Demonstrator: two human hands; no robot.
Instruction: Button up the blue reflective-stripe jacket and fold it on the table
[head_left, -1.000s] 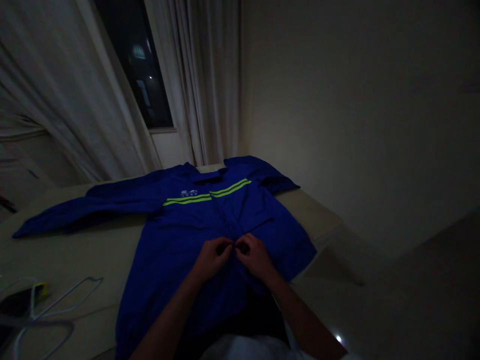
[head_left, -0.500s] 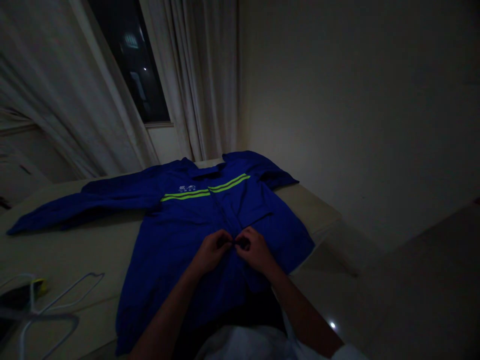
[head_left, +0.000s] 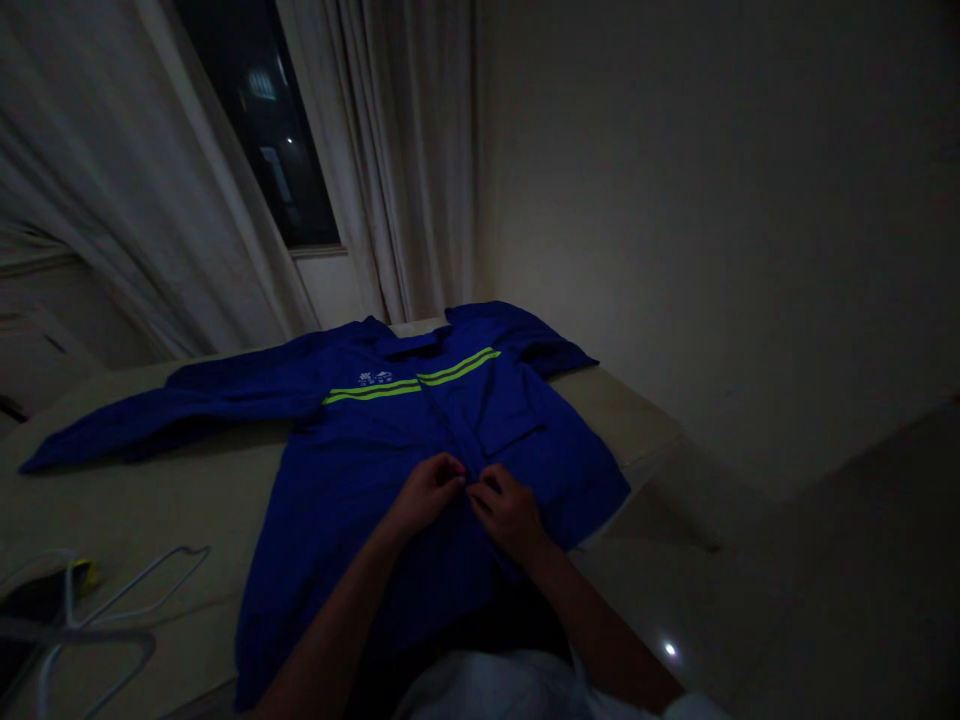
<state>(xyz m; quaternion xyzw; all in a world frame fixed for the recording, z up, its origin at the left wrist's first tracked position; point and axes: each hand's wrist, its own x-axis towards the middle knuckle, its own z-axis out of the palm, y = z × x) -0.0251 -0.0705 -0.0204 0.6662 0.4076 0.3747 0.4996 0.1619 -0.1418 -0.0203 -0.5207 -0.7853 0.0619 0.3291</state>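
Observation:
A blue work jacket with yellow-green stripes and a white chest logo lies spread out, front side up, its collar toward the far edge. At the middle of its front opening, my left hand pinches the placket edge between thumb and fingers. Right beside it, my right hand has its fingers curled and pinched on the same front edge. The fingertips of both hands nearly meet. Whatever small fastener may sit between them is too dark to make out.
The jacket rests on a pale table or bed. White hangers lie at the near left, by a dark object with a yellow part. Curtains and a window stand behind, a wall to the right.
My right hand has shifted slightly, its fingers turning down at the placket. My left hand has moved very little. The jacket lies as before.

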